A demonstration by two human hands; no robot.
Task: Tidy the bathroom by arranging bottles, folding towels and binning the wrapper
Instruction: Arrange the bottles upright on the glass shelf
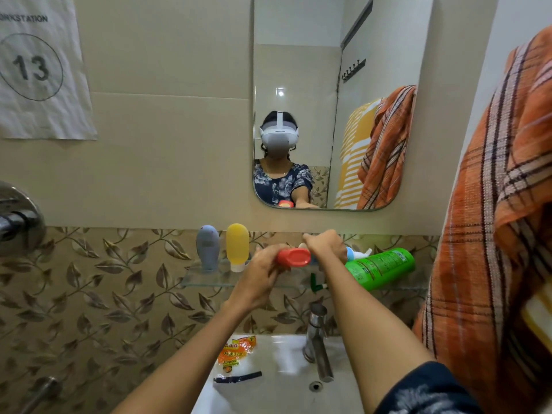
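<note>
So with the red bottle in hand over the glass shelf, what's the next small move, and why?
Probably stand the red bottle upright beside the yellow bottle. The left hand holds it sideways, while grey bottle and yellow already stand on the glass shelf.

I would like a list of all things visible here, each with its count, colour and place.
red bottle: one, red, held over the glass shelf
upright bottles: two, grey and yellow, on shelf
green bottle: one, lying on shelf
wrapper: one, orange, on the sink rim
tap: one, metal, on sink
towel: one, orange checked, hanging right
mirror: one, on wall
left hand: holds red bottle
right hand: closed fist behind the red bottle
</note>
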